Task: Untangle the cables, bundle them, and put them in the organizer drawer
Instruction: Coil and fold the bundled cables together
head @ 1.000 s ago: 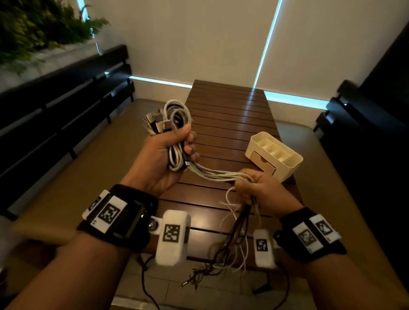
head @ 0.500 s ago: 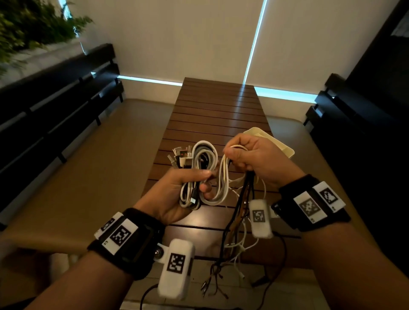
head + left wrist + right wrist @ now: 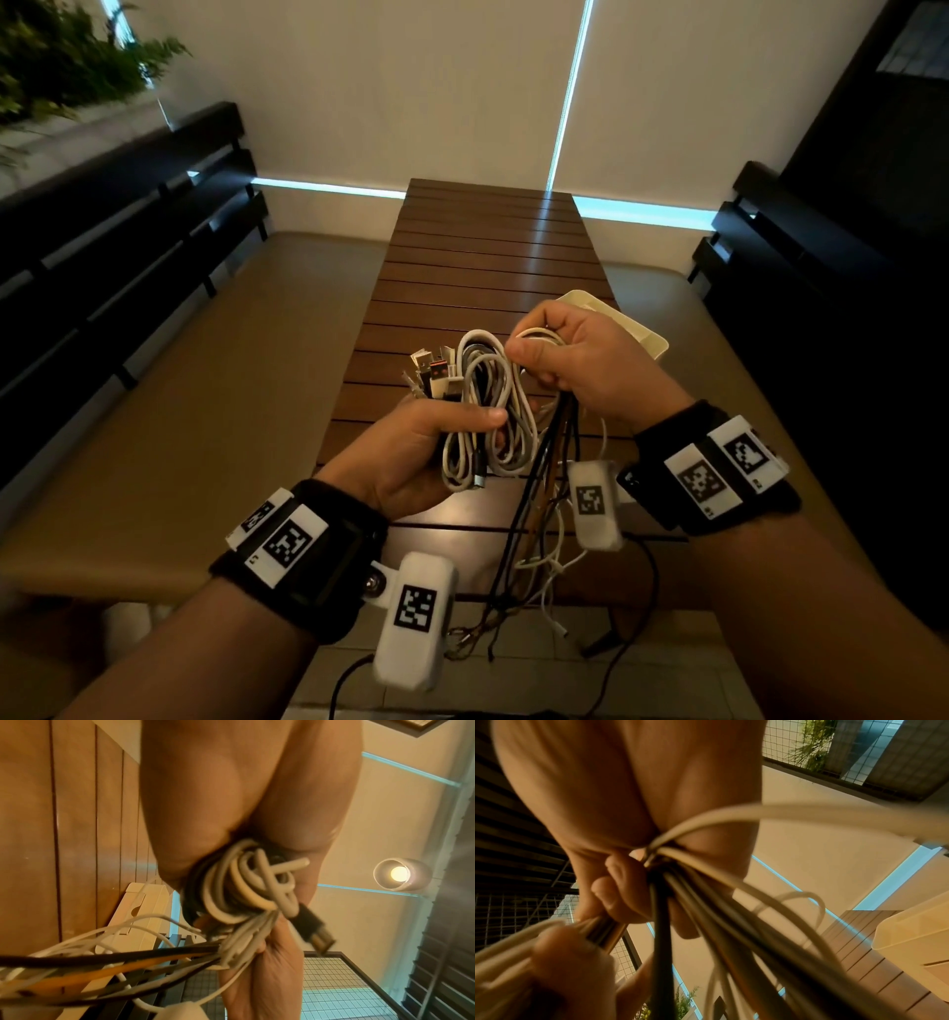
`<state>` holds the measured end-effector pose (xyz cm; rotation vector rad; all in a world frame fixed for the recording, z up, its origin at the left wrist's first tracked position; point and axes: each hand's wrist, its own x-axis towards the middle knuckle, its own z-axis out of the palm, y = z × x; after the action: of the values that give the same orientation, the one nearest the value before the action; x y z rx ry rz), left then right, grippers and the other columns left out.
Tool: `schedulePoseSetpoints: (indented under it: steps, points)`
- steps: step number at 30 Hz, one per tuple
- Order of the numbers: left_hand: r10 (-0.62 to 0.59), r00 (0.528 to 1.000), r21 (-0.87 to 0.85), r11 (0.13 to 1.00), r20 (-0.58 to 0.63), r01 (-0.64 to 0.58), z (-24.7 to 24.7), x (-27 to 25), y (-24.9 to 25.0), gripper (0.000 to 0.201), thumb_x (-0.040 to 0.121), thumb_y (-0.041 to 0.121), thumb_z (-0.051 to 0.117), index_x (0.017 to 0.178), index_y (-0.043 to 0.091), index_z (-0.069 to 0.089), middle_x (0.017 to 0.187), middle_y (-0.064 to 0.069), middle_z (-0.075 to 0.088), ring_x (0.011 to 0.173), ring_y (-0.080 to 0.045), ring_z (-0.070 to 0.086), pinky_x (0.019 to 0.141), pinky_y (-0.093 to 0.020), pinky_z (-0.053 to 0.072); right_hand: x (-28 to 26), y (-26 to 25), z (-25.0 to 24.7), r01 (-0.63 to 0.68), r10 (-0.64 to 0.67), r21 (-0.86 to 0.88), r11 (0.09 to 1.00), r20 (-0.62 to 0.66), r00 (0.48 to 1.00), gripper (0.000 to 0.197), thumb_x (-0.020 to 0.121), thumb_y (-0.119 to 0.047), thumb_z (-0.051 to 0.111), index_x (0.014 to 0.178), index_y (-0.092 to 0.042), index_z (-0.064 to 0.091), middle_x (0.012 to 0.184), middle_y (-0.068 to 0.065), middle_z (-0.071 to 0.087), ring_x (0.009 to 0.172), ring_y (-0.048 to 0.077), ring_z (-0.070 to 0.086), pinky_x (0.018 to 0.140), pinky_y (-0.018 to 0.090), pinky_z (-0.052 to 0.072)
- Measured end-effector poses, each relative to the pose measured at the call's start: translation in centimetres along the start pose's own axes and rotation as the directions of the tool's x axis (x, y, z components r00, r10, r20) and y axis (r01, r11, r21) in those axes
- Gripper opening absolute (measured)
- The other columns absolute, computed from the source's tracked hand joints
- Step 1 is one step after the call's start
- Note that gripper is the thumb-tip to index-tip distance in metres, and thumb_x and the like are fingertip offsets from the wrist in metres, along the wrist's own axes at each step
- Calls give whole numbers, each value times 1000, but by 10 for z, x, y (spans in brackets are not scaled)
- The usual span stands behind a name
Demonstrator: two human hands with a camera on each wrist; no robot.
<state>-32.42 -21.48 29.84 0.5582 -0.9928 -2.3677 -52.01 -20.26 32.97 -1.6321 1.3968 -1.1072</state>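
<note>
Coiling is partly done: the left hand [image 3: 426, 452] grips looped white and grey cables [image 3: 488, 411], the right hand [image 3: 580, 360] clenches their loose dangling tails [image 3: 534, 555]; the cream plastic organizer [image 3: 642, 336] waits on the slatted wooden counter [image 3: 488, 267], nothing stowed yet.

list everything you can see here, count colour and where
coiled cables: one bundle, white and grey with some black, gripped in the left hand above the table
loose cable tails: several, black, white and orange-brown, hanging from the right hand past the table's near edge
organizer: one, cream, on the table behind the right hand
table: one, dark brown slatted wood, centre
benches: two, dark slatted backs, tan seats, either side
plants: green, upper left
left hand: grips the coil
right hand: pinches cable strands
</note>
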Motion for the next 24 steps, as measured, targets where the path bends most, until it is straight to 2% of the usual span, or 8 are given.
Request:
schedulePoseSetpoints:
  steps: [5, 9, 13, 14, 16, 18, 21, 24]
  points:
    - [53, 998, 84, 995, -47, -49, 0, 3, 2, 26, 76, 2, 63, 101, 3, 71, 94, -15, 71, 80, -24, 72, 70, -35, 60, 1, 1, 2, 14, -14, 12, 1000, 3, 1000, 7, 91, -24, 68, 91, -18, 64, 64, -11, 60, 58, 4, 52, 54, 17, 44]
    - [71, 997, 30, 997, -32, -70, 2, 4, -2, 21, 76, 3, 63, 94, 10, 73, 90, -11, 68, 76, -21, 69, 70, -34, 60, 1, 5, 8, 33, -33, -6, 999, -16, 999, 7, 93, -27, 67, 91, -22, 64, 69, -9, 61, 61, 6, 53, 59, 24, 45]
    - [102, 995, 15, 995, -2, -102, 6, 4, -6, 25, 77, 1, 61, 100, 8, 69, 86, -8, 67, 86, -27, 70, 82, -49, 58, 0, 10, 12, 13, -14, -22, 1000, -42, 999, 7, 93, -32, 66, 92, -25, 65, 71, -7, 63, 63, 7, 56, 62, 30, 47]
    - [118, 993, 23, 993, -1, -118, 5, 4, -5, 26, 77, 1, 61, 103, 6, 66, 85, -8, 66, 85, -28, 70, 81, -51, 58, 0, 9, 13, 12, -12, -12, 1000, -50, 999, 8, 93, -32, 66, 93, -24, 65, 71, -6, 63, 62, 8, 56, 62, 30, 47]
    - [169, 986, 51, 984, 4, -169, 8, 4, -1, 27, 77, -2, 60, 104, 3, 62, 86, -10, 63, 80, -27, 68, 72, -44, 60, -2, 8, 15, 22, -17, 76, 997, -66, 998, 16, 92, -36, 64, 97, -21, 64, 74, -2, 65, 63, 11, 58, 61, 31, 49]
    - [249, 968, 58, 966, 32, -251, 11, 6, 5, 27, 79, -4, 58, 105, 3, 62, 85, -10, 59, 77, -25, 63, 71, -38, 55, -6, 11, 18, 8, 4, 218, 976, -54, 999, 24, 91, -37, 59, 104, -18, 61, 77, -2, 68, 64, 14, 64, 60, 28, 52]
    - [319, 945, 8, 947, 74, -321, 15, 6, 19, 25, 79, -2, 60, 97, 11, 71, 83, -7, 59, 74, -19, 61, 72, -35, 50, -19, 26, 31, -74, 75, 260, 963, 4, 997, 15, 97, -27, 56, 112, -23, 59, 88, -7, 73, 80, 11, 71, 68, 22, 55]
    - [331, 937, -9, 943, 114, -332, 14, 4, 29, 27, 81, 2, 55, 90, 18, 75, 79, -5, 59, 70, -16, 60, 67, -37, 50, -30, 35, 40, -109, 98, 221, 969, 61, 993, 11, 99, -27, 56, 107, -20, 60, 82, 0, 69, 80, 20, 69, 80, 41, 56]
